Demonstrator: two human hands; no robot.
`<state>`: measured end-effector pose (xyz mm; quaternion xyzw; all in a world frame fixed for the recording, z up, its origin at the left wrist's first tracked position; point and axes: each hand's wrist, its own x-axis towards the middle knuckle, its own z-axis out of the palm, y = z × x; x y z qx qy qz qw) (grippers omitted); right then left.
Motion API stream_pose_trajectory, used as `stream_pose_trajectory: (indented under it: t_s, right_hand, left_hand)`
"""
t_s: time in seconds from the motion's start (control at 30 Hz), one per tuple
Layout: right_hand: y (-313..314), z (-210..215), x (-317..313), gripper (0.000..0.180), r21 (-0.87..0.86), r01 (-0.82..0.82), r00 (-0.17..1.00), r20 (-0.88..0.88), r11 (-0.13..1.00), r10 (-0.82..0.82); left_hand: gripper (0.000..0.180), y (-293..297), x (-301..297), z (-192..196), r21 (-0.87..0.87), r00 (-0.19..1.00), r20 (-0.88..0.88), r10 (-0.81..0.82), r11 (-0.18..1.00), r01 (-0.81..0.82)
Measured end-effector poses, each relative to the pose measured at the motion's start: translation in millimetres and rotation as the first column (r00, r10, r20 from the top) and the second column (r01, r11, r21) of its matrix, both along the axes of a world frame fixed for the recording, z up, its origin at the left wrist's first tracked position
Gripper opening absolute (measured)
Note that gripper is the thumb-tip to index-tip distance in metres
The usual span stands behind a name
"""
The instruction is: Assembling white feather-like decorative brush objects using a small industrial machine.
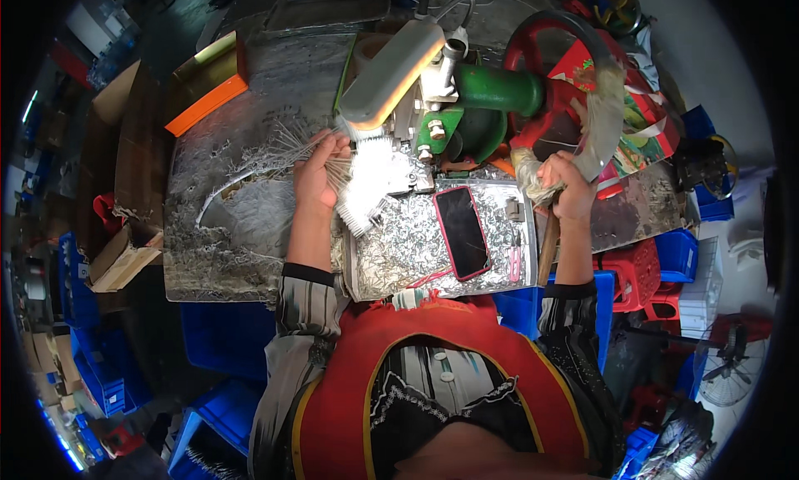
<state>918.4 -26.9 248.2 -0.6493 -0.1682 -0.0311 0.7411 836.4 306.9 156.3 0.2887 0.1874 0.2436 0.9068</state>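
Observation:
My left hand [313,180] is closed on a bundle of thin pale wires [283,149], whose ends fan out to the left. Just right of it, a brightly lit row of fine, comb-like strands [358,218] lies under a lamp, partly washed out by glare. The green hand press [499,90] stands beyond, its working end half hidden by the lamp [387,80]. My right hand [574,193] is wrapped round the near rim of the press's large handwheel [606,118], where pale wrapping covers it.
A metal-looking work tray [383,268] holds a phone [463,234] in a pink case and a small pink tool [514,262]. An orange box [208,84] and a cardboard carton [125,155] stand left. Blue bins [220,334] and red stools [639,273] flank the bench.

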Motion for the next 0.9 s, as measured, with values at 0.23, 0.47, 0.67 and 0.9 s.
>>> stream_pose_trajectory:
  t_s: [0.23,0.47,0.67,0.9]
  right_hand:
    - [-4.5,24.5,5.9,0.027,-0.056,0.055,0.970,-0.232,0.997,-0.066]
    - [-9.5,42.1,6.9,0.013,-0.042,0.008,0.960,-0.280,0.999,-0.020]
    - [-12.2,39.7,14.7,0.014,-0.057,-0.035,0.950,-0.313,0.998,0.016]
    - [10.6,-31.3,3.9,0.012,0.098,0.067,0.964,0.250,0.993,-0.090]
  left_hand:
    - [0.019,-5.3,-7.4,-1.9,0.052,0.992,-0.071,-0.106,0.993,0.109]
    - [0.022,-9.1,-7.6,6.8,0.159,0.986,-0.122,-0.117,0.978,0.136]
    - [0.022,-8.9,-7.0,0.7,0.146,0.985,-0.136,-0.108,0.981,0.128]
    - [0.025,-6.8,-2.8,1.3,0.159,0.985,-0.138,-0.105,0.979,0.126]
